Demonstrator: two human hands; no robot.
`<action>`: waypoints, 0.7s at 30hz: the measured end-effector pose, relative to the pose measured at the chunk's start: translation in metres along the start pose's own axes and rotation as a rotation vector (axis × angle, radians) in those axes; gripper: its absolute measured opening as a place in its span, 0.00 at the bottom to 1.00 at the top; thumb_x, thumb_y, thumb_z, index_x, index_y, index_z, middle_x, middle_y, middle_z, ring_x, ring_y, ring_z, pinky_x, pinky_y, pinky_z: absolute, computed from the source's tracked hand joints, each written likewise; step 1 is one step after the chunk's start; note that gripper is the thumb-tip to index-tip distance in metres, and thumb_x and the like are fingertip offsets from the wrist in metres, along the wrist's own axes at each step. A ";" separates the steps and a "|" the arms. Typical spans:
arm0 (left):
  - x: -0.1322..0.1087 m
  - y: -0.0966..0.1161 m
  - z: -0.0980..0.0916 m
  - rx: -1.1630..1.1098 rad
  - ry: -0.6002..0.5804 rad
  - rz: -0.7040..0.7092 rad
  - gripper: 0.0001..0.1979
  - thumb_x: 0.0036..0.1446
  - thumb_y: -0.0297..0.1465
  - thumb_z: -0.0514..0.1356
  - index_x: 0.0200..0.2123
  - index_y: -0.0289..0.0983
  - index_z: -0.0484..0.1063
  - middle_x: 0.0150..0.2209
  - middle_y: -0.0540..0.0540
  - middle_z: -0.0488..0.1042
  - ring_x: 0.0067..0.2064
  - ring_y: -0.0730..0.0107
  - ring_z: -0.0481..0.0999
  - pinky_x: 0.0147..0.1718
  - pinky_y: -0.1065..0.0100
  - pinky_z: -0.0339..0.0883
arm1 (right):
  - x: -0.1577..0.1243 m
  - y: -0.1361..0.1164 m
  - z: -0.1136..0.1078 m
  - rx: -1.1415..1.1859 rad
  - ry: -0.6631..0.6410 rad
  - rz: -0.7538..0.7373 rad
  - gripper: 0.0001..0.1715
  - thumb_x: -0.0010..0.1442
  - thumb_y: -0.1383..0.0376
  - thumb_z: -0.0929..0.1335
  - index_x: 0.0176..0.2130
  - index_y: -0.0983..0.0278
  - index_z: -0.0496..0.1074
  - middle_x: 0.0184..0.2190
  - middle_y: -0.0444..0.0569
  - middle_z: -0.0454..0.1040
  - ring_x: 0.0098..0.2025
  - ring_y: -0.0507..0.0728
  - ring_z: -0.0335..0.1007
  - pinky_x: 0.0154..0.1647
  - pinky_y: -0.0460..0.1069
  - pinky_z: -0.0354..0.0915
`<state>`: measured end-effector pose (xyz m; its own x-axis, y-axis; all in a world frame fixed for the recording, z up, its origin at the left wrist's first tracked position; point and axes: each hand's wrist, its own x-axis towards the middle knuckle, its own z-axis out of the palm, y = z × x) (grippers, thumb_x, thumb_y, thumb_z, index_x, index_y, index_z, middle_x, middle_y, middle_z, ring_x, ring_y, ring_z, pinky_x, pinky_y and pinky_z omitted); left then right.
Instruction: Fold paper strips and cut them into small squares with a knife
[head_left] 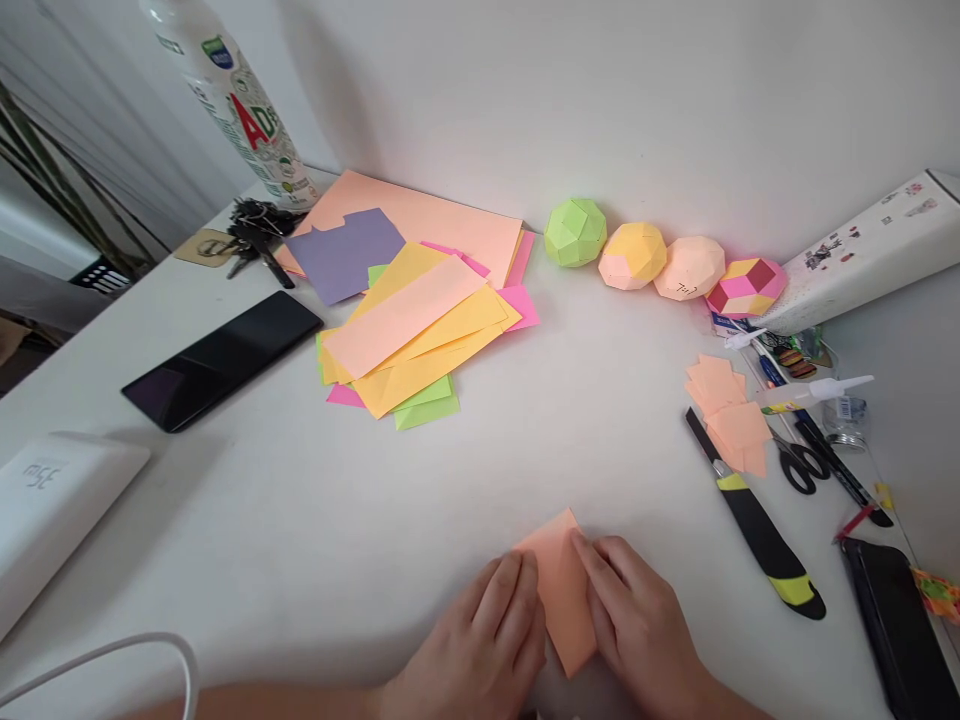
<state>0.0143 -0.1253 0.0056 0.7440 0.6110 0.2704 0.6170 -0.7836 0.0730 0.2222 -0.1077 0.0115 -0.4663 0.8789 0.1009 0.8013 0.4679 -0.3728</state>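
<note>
Where the white tabletop [525,450] meets the lower edge of the view, your two hands rest on a small folded sheet of salmon-orange paper [564,590]. The sheet lies flat on the table, one corner pointing away from you. Your left hand [480,640] lies palm down with its fingers stretched out, the fingertips pressing on the sheet's left edge. Your right hand [645,630] is likewise flat and uncurled, its fingers laid over the right edge. Neither hand grips the paper, which shows between them.

Beyond the hands, towards the wall, a loose stack of coloured paper sheets in yellow, peach, pink, green and violet [420,330] is spread out. To its left lie a black smartphone [225,358], screen dark, and a bunch of dark keys [259,235]; a white printed plastic bottle [232,100] stands behind the keys.

Along the wall to the right, four faceted paper balls sit in a row, each touching the next: a green one [574,231], a yellow one [634,255], a peach one [690,267] and a pink-and-yellow one [746,287].

To your right lie a small pile of cut peach paper pieces [729,412], a black-and-yellow utility knife [757,520] just beside it, and black-handled scissors [799,462]. A white rounded device [52,510] and a white cable [112,660] occupy the near left corner.
</note>
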 end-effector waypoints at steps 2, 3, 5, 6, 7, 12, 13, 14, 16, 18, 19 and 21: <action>0.000 0.000 0.000 -0.003 0.012 0.000 0.16 0.58 0.36 0.54 0.43 0.31 0.72 0.48 0.35 0.73 0.53 0.50 0.66 0.52 0.55 0.54 | 0.000 0.000 0.000 0.013 0.000 0.009 0.26 0.64 0.72 0.56 0.61 0.62 0.58 0.28 0.47 0.69 0.25 0.53 0.65 0.21 0.46 0.63; 0.000 0.000 0.001 -0.006 0.015 0.000 0.16 0.58 0.36 0.54 0.43 0.31 0.72 0.48 0.35 0.73 0.52 0.50 0.67 0.52 0.55 0.54 | -0.001 0.000 0.000 0.024 -0.004 0.018 0.26 0.64 0.72 0.56 0.61 0.61 0.58 0.28 0.47 0.69 0.26 0.53 0.65 0.21 0.46 0.63; -0.001 0.001 0.002 -0.012 0.015 0.000 0.16 0.59 0.36 0.54 0.44 0.30 0.71 0.48 0.35 0.73 0.53 0.50 0.67 0.52 0.54 0.55 | -0.002 0.001 0.000 0.047 -0.020 0.035 0.27 0.64 0.72 0.56 0.61 0.59 0.58 0.30 0.47 0.69 0.26 0.53 0.66 0.22 0.46 0.64; -0.002 0.002 0.002 -0.014 0.016 -0.006 0.17 0.59 0.36 0.54 0.45 0.30 0.71 0.48 0.34 0.73 0.53 0.50 0.67 0.52 0.54 0.55 | -0.002 0.001 0.000 0.059 -0.025 0.042 0.28 0.64 0.72 0.56 0.61 0.57 0.57 0.30 0.47 0.70 0.27 0.53 0.66 0.23 0.46 0.64; -0.002 0.003 0.003 -0.013 0.015 -0.014 0.17 0.59 0.36 0.54 0.45 0.30 0.71 0.49 0.34 0.72 0.53 0.50 0.67 0.52 0.54 0.55 | -0.002 0.001 0.000 0.068 -0.027 0.048 0.27 0.64 0.72 0.56 0.61 0.57 0.57 0.31 0.47 0.70 0.27 0.53 0.66 0.23 0.46 0.65; -0.003 0.004 0.003 -0.003 0.026 -0.033 0.15 0.60 0.34 0.55 0.45 0.30 0.71 0.48 0.34 0.73 0.52 0.50 0.68 0.53 0.53 0.54 | 0.001 -0.002 -0.001 0.109 -0.011 0.096 0.22 0.65 0.69 0.56 0.55 0.57 0.64 0.30 0.47 0.70 0.25 0.53 0.67 0.22 0.46 0.65; -0.003 0.004 0.003 -0.002 0.031 -0.033 0.15 0.59 0.34 0.55 0.45 0.30 0.71 0.48 0.35 0.73 0.52 0.50 0.68 0.53 0.53 0.53 | 0.001 -0.002 -0.001 0.112 -0.007 0.099 0.22 0.65 0.69 0.56 0.55 0.58 0.65 0.29 0.47 0.70 0.25 0.53 0.66 0.21 0.46 0.65; -0.002 0.004 0.003 0.001 0.035 -0.035 0.15 0.59 0.33 0.55 0.45 0.30 0.71 0.48 0.35 0.73 0.52 0.50 0.68 0.53 0.52 0.53 | 0.001 -0.002 -0.002 0.112 -0.007 0.093 0.22 0.65 0.69 0.56 0.55 0.58 0.65 0.29 0.47 0.70 0.25 0.53 0.66 0.22 0.46 0.65; -0.002 0.004 0.003 0.011 0.040 -0.031 0.15 0.59 0.33 0.55 0.45 0.29 0.71 0.48 0.34 0.73 0.52 0.50 0.69 0.53 0.52 0.54 | 0.001 -0.002 -0.002 0.102 -0.008 0.074 0.23 0.65 0.70 0.57 0.57 0.58 0.63 0.30 0.47 0.70 0.26 0.53 0.67 0.22 0.46 0.65; -0.002 0.004 0.003 0.019 0.040 -0.014 0.15 0.59 0.33 0.55 0.45 0.29 0.71 0.47 0.34 0.73 0.51 0.50 0.69 0.52 0.52 0.55 | 0.000 -0.001 -0.002 0.090 -0.009 0.057 0.24 0.65 0.71 0.57 0.58 0.58 0.61 0.31 0.47 0.70 0.27 0.53 0.67 0.23 0.46 0.65; -0.002 0.004 0.002 0.021 0.041 -0.009 0.15 0.58 0.33 0.56 0.45 0.29 0.71 0.47 0.34 0.74 0.51 0.50 0.69 0.52 0.52 0.55 | 0.000 -0.001 -0.002 0.087 -0.011 0.051 0.25 0.64 0.71 0.57 0.59 0.58 0.61 0.31 0.47 0.70 0.27 0.52 0.67 0.24 0.46 0.65; -0.002 0.004 0.002 0.014 0.048 -0.008 0.15 0.58 0.33 0.56 0.45 0.29 0.71 0.47 0.35 0.74 0.51 0.50 0.70 0.53 0.52 0.55 | 0.000 -0.001 -0.003 0.080 -0.008 0.043 0.25 0.65 0.71 0.57 0.59 0.59 0.61 0.31 0.47 0.70 0.27 0.52 0.67 0.23 0.45 0.65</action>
<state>0.0158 -0.1289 0.0036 0.7263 0.6106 0.3156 0.6263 -0.7771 0.0622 0.2225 -0.1076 0.0147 -0.4350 0.8972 0.0756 0.7886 0.4202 -0.4490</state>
